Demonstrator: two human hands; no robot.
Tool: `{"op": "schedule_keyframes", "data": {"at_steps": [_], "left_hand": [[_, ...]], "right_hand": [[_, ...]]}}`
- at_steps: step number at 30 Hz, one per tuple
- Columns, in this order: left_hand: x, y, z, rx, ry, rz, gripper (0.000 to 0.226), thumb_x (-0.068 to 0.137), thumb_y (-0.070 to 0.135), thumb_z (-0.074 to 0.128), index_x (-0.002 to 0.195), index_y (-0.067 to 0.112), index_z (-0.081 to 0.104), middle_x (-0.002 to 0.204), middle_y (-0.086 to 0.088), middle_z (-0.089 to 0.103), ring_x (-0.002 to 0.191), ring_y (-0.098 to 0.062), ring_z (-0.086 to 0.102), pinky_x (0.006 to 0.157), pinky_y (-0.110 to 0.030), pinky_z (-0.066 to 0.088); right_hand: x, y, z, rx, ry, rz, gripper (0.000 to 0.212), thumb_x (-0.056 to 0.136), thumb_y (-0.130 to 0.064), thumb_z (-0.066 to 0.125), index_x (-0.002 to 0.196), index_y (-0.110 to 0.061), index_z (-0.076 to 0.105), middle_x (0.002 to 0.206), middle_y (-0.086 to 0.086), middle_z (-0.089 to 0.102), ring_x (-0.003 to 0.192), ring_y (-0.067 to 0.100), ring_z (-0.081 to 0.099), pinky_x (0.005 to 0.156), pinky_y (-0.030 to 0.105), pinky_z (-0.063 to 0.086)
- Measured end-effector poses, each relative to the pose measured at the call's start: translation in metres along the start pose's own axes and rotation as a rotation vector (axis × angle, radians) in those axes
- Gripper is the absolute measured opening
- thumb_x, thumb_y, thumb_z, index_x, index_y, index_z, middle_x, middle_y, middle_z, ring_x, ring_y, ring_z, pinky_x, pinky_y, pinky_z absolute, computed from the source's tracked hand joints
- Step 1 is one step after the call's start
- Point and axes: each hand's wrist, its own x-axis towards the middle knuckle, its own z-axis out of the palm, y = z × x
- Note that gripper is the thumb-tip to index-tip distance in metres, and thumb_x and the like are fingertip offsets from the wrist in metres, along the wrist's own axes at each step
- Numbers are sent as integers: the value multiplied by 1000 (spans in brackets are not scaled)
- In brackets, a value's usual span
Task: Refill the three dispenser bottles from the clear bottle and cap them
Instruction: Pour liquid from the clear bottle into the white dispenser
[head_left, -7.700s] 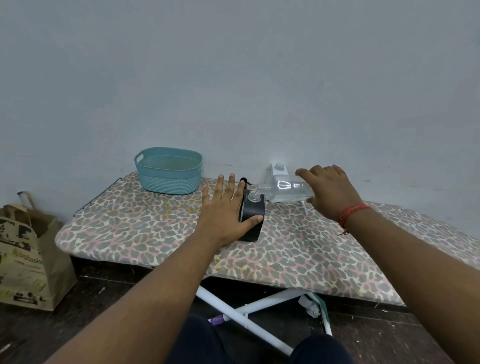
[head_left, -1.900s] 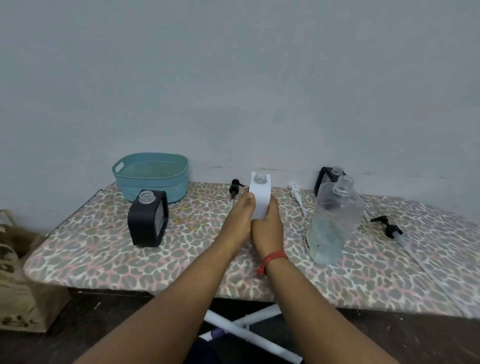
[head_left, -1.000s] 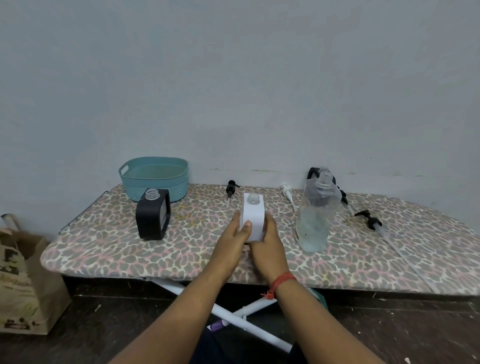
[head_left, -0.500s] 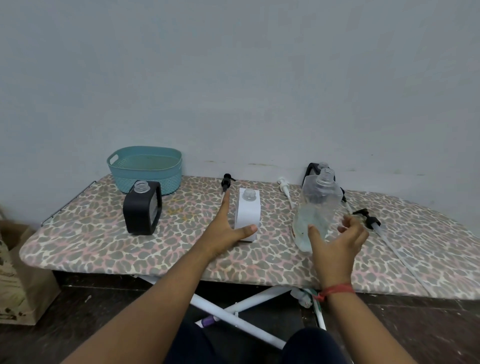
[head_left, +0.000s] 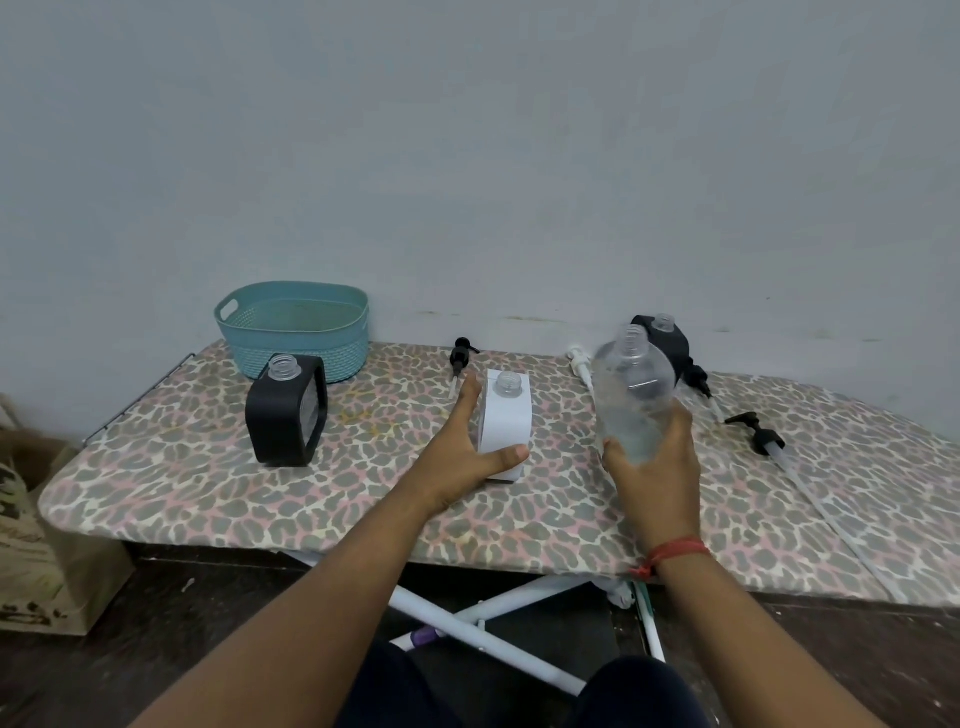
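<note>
A white dispenser bottle (head_left: 508, 415) stands uncapped at the middle of the ironing board (head_left: 363, 493). My left hand (head_left: 465, 452) holds it from its left side, thumb across the base. My right hand (head_left: 652, 457) grips the lower part of the clear bottle (head_left: 631, 384), which is lifted, uncapped and partly filled with clear liquid. A black dispenser bottle (head_left: 287, 410) stands open at the left. Another black dispenser bottle (head_left: 670, 340) stands at the back right, partly hidden behind the clear bottle.
Three pump caps lie loose on the board: a black pump (head_left: 460, 356) behind the white bottle, a white pump (head_left: 579, 364), and a black pump (head_left: 761, 439) at the right. A teal basket (head_left: 293, 327) stands back left. A paper bag (head_left: 31, 535) sits on the floor.
My right hand has closed round the clear bottle and lifted it off the board, tilting it slightly left. My left hand stays on the white bottle.
</note>
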Motion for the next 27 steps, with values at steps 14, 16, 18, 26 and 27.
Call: {"op": "schedule_keyframes", "data": {"at_steps": [14,16,18,26,27], "left_hand": [[-10,6,-6,639,127,125,121,68,99,40,153,45,-27,164,18,-29,152,-6,-29,125,-49,-13],[-11,8,-10,723,138,149,120,66,103,34,147,48,-35,165,16,-33,151,-7,-33,124,-47,-17],[-12,10,-12,773,148,166,121,66,103,32,148,46,-37,164,14,-35,150,-7,-35,123,-47,-18],[-13,20,-15,896,131,162,123,74,95,37,157,32,-29,164,9,-36,150,-14,-36,124,-51,-18],[-13,20,-15,906,133,159,122,77,93,40,157,32,-30,164,8,-36,150,-15,-36,123,-51,-19]], "right_hand": [[41,-14,-25,-648,-239,-476,84,70,-9,80,144,-17,41,129,9,59,114,31,58,98,51,48],[45,-16,-28,-696,-251,-504,84,70,-9,81,144,-17,42,130,9,58,115,31,57,101,50,46],[48,-19,-29,-721,-257,-531,84,70,-9,81,143,-16,42,130,10,58,116,31,56,101,50,46],[58,-29,-33,-813,-257,-602,82,69,-7,80,143,-18,44,127,8,60,113,31,57,103,54,44],[59,-30,-33,-819,-261,-602,81,70,-6,78,143,-19,44,128,7,60,113,31,57,104,54,43]]}}
